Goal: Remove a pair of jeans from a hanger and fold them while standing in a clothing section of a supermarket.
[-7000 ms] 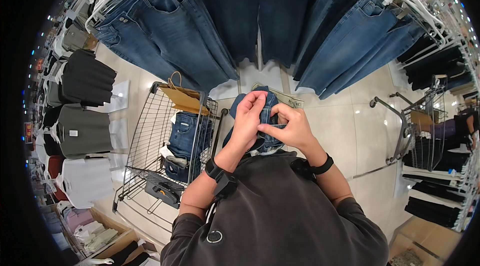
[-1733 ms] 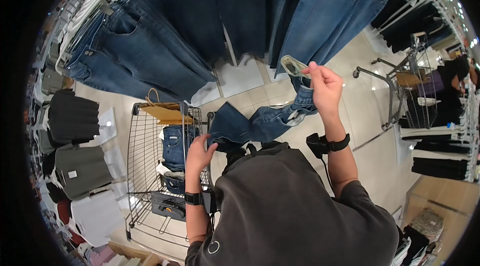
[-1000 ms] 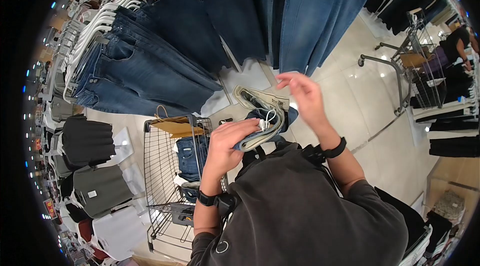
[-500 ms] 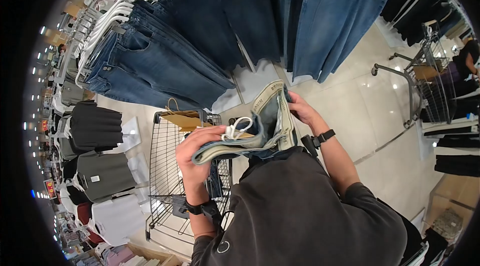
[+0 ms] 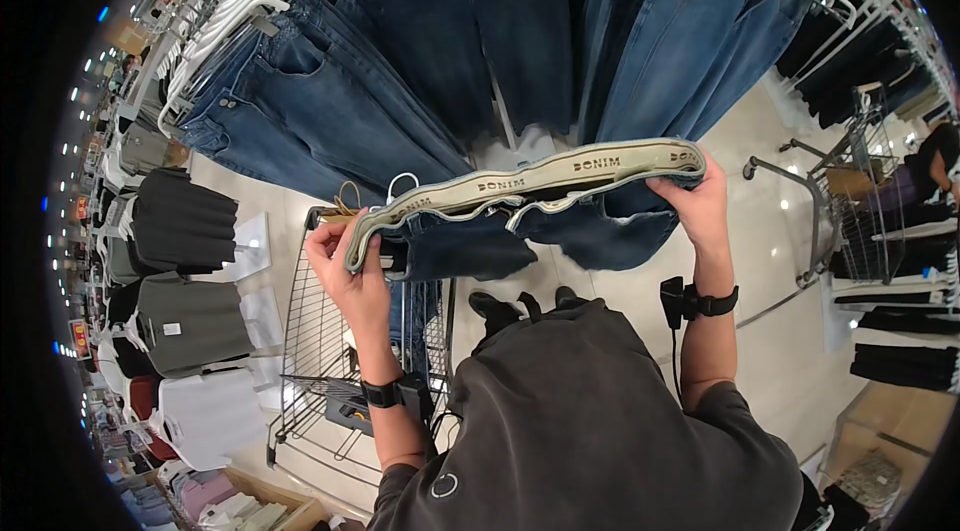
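Note:
A pair of dark blue jeans point(image 5: 470, 249) hangs between my hands, its pale inner waistband with printed letters stretched wide and facing up. My left hand point(image 5: 350, 276) pinches the waistband's left end. At the other end, my right hand point(image 5: 700, 201) grips the waistband with the thumb on the near side. Behind the left part of the waistband shows a white hanger hook point(image 5: 403, 183); the rest of that hanger is hidden. The legs hang down in front of my body, above the floor.
Racks of blue jeans point(image 5: 330, 101) on white hangers point(image 5: 240, 16) stand ahead. A wire shopping cart point(image 5: 310, 331) with a paper bag and denim is at my left. Another cart point(image 5: 860, 191) and a person point(image 5: 935, 156) are at the right. Shirts point(image 5: 185, 221) hang at far left.
My hands have moved apart, the right one farther right and the left one left and down slightly. The bunched waistband is now pulled out into a long, wide loop.

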`<state>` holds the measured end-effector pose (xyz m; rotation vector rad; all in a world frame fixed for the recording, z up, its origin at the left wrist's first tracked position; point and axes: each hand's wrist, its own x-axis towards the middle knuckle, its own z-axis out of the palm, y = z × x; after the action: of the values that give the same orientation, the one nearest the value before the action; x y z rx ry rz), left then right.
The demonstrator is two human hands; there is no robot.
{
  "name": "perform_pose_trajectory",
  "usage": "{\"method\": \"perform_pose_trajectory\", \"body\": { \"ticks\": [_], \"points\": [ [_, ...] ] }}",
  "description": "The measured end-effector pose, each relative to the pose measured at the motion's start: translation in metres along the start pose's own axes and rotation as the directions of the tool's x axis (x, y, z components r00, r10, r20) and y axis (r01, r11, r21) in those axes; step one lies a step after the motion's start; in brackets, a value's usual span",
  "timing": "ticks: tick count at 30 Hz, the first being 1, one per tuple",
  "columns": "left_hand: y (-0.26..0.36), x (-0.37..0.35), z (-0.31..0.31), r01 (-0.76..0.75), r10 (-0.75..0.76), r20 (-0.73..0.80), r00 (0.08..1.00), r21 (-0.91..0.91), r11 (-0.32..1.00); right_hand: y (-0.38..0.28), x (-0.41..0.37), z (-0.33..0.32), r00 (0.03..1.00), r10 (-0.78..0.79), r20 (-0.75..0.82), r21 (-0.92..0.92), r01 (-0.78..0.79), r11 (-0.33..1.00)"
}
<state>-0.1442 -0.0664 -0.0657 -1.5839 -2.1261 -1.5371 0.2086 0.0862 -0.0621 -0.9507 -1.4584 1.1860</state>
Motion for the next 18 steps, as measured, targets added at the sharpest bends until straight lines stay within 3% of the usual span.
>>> {"method": "perform_pose_trajectory", "body": {
  "ticks": [2,13,18],
  "points": [
    [-0.003,-0.001,0.004,-0.057,0.062,-0.041,0.997,0.105,0.993,-0.006,0.003,-0.003,1.000,-0.019,-0.025,-0.053,0.018,0.998],
    [-0.002,-0.001,0.021,0.187,-0.211,-0.075,0.975,-0.244,0.952,-0.030,0.005,-0.014,0.992,-0.121,-0.033,-0.188,0.112,0.976],
    [0.000,-0.002,0.015,0.308,-0.329,-0.017,0.944,-0.309,0.900,-0.024,0.003,-0.014,0.989,-0.126,-0.083,-0.204,0.106,0.973]
  ]
}}
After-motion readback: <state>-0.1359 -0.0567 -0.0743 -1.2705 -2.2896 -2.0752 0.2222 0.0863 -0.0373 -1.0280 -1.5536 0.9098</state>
